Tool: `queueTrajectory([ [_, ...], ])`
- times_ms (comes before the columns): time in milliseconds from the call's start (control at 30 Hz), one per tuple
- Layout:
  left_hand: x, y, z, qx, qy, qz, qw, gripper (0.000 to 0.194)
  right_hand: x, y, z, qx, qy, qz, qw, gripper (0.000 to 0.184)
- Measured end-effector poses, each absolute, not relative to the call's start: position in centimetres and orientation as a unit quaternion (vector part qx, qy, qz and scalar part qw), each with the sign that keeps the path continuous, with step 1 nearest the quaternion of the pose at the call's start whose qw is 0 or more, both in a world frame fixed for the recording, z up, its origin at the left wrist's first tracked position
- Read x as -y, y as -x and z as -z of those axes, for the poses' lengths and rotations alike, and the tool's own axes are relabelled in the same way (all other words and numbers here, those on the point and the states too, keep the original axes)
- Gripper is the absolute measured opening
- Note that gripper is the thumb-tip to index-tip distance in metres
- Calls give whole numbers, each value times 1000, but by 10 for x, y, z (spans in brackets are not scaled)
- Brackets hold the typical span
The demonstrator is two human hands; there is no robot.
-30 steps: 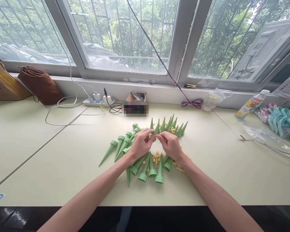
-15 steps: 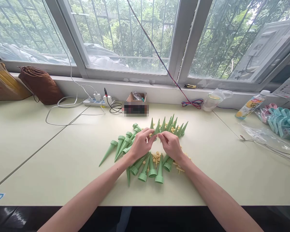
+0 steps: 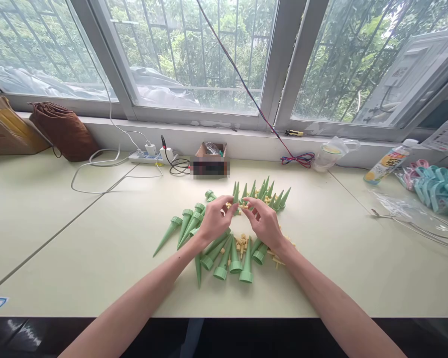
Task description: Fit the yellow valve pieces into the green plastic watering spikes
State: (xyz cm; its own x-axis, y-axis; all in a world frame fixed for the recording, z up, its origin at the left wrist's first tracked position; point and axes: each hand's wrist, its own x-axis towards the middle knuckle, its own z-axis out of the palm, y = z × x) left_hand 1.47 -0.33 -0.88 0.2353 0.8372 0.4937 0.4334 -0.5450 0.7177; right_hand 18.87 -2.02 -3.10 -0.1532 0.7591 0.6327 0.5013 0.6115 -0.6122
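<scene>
left hand (image 3: 217,218) pinching one green spike (image 3: 237,194), right hand (image 3: 263,219) pinching one yellow peg (image 3: 243,207), 15+ more spikes (image 3: 246,273) cluttering the pale table (image 3: 112,268) front-right of one power strip (image 3: 135,158), 3 big windowpanes (image 3: 194,49) behind it

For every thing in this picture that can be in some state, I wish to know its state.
Left hand: closed on a green spike
Right hand: seems to pinch a yellow piece
Back spikes: standing, points up
Front spikes: lying on their sides
Small cardboard box: open, with things inside
Power strip: plugs inserted
Red-and-blue wire: lower end bundled
Bottle: cap on
</scene>
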Motion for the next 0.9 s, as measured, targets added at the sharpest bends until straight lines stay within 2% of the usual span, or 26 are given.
queueTrajectory([
  [233, 1, -13, 11, -431, -740, -450, 255, 26, 20, -189, 31, 761, 416, -114, 485, 26],
  [900, 3, -14, 10, -442, -746, -428, 254, 28, 17, -191, 34, 771, 413, -90, 475, 21],
])
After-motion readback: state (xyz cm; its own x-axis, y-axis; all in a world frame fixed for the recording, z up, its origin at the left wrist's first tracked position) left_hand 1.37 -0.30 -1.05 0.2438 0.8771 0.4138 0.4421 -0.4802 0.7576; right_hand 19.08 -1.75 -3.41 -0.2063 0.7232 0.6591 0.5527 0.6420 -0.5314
